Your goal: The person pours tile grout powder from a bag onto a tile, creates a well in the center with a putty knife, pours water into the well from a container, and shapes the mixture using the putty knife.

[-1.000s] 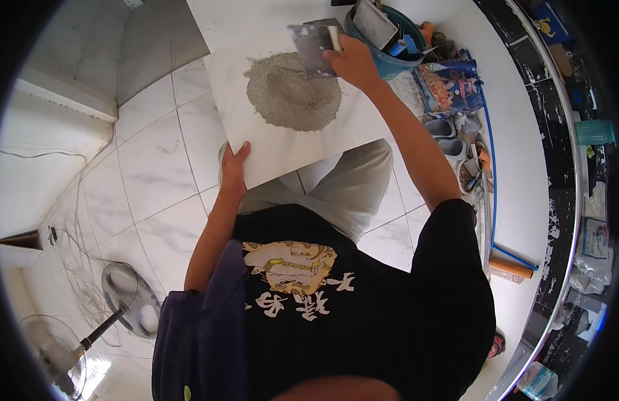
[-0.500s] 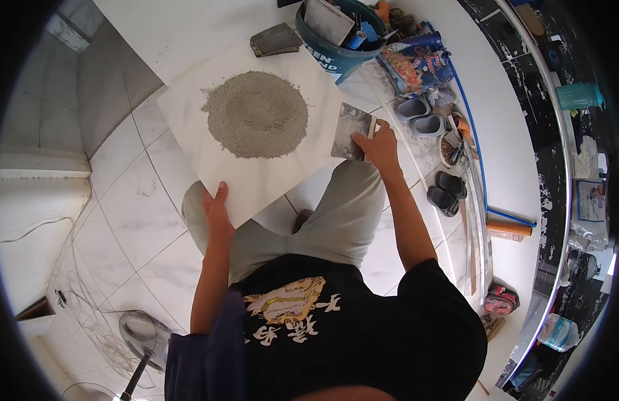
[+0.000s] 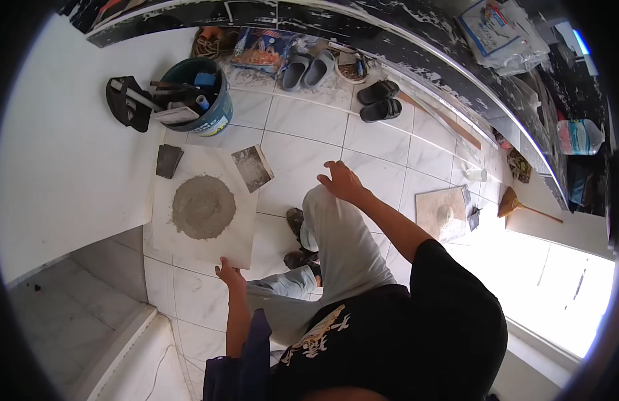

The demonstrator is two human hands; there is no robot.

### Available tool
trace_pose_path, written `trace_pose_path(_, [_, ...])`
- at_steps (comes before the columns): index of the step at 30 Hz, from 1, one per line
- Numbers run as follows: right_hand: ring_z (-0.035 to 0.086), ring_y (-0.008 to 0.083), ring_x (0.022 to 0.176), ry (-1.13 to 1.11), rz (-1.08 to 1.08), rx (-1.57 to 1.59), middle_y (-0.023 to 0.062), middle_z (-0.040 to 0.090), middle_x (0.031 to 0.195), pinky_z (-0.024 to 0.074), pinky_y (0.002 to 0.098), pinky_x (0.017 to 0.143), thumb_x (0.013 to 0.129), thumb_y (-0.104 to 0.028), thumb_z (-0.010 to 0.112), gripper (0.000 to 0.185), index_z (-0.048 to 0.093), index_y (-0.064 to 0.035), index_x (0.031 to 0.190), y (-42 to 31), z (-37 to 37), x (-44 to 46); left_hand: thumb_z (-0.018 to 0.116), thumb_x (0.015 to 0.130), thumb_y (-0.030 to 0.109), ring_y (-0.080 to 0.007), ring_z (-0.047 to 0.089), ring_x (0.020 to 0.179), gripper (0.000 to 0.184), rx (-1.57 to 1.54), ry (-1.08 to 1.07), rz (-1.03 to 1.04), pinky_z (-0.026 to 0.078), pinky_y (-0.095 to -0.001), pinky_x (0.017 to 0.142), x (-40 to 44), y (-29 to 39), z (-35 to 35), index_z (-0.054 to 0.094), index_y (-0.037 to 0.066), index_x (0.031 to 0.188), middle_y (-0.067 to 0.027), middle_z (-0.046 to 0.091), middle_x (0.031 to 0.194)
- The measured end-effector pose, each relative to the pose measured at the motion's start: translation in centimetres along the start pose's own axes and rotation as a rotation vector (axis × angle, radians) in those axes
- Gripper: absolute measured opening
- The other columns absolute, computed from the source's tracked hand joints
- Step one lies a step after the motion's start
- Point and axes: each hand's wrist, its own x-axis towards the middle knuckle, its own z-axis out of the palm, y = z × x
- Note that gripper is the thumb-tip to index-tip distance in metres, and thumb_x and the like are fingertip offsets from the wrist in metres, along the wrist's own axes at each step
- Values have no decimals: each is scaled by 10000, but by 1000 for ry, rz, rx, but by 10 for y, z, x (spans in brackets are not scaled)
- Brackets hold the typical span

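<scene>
Tile [image 3: 241, 242] judged heavy, brittle; hold bare edges. Left hand [image 3: 230, 275] at tile's edge, finger closure unclear; right hand [image 3: 343, 182] beyond tile, fingers parted.

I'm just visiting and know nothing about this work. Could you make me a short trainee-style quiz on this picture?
1. Multiple choice: what is the left hand touching?
a) the broom
b) the edge of the white slab
c) the plastic bottle

2. True or false: the right hand is empty.

3. Compare: which is nearer the grey mound in the picture, the bucket or the black sandals?

Key: 1. b; 2. true; 3. the bucket
</scene>
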Motion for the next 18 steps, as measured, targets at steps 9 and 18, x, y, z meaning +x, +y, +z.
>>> trace_pose_path(9, [453, 354, 1395, -685, 566, 705, 205, 497, 1487, 320, 459, 1165, 918, -806, 293, 952, 532, -45, 1437, 37, 0, -344, 650, 914, 457, -514, 441, 1334, 837, 1599, -698, 215, 404, -535, 1094, -261, 46, -81, 331, -39, 1507, -369, 455, 1426])
trace_pose_path(18, [726, 293, 843, -524, 609, 564, 169, 726, 1020, 572, 434, 649, 811, -299, 592, 457, 721, 36, 1094, 43, -53, -527, 564, 878, 186, -373, 626, 1164, 696, 2408, -1276, -231, 576, -539, 847, -376, 40, 10, 367, 115, 1541, -181, 514, 1447])
